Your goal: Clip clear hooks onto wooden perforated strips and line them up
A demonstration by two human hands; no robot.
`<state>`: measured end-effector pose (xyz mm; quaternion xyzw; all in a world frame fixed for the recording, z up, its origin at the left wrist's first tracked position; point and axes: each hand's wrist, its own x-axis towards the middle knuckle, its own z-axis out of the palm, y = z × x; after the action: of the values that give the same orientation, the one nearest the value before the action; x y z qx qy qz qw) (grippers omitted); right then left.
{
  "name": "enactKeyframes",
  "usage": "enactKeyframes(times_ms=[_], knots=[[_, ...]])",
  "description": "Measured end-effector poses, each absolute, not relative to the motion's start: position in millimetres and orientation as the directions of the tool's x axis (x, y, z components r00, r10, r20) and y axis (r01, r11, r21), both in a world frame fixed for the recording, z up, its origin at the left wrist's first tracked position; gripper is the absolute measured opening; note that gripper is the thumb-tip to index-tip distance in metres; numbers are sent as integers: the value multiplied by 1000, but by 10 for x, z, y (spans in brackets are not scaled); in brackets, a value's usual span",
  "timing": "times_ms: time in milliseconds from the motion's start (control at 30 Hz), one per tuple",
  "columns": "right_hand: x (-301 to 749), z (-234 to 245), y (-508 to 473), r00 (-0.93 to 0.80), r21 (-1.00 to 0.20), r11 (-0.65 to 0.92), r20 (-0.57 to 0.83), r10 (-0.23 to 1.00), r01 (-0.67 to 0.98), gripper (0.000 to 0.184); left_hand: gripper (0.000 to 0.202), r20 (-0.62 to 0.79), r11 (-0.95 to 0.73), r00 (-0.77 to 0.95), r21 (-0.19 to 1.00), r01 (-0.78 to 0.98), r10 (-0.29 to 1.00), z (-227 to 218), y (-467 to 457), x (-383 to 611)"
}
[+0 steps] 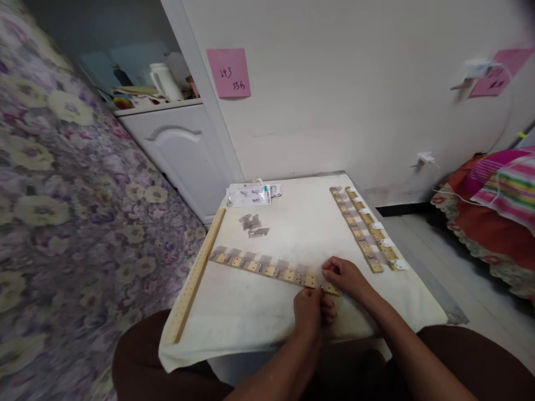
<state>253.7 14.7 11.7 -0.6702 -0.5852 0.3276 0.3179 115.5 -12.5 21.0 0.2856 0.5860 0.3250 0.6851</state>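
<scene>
A wooden strip (267, 269) studded with small metal clips lies across the cloth-covered table (292, 223). My left hand (308, 311) and my right hand (345, 277) meet at the strip's right end. Both have fingers curled and pinched together there. Something small seems to sit between the fingertips, but it is too small to name. A little pile of loose grey clips (253, 224) rests further back on the cloth.
A long bare wooden strip (196, 275) runs along the table's left edge. Two filled strips (363, 228) lie at the right. Clear packets (251, 195) sit at the back. A floral bedspread (62, 195) is left, a white cabinet (179, 150) behind, colourful bedding (493, 211) right.
</scene>
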Motion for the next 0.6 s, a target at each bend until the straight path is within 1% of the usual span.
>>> enactKeyframes(times_ms=[200, 600], knots=[[2532, 104, 155, 104, -808, -128, -83, 991, 575, 13, 14, -607, 615, 102, 781, -107, 788, 182, -126, 1150], [2499, 144, 128, 107, -804, -138, -93, 990, 578, 16, 17, -611, 618, 91, 781, -89, 786, 192, -119, 1157]])
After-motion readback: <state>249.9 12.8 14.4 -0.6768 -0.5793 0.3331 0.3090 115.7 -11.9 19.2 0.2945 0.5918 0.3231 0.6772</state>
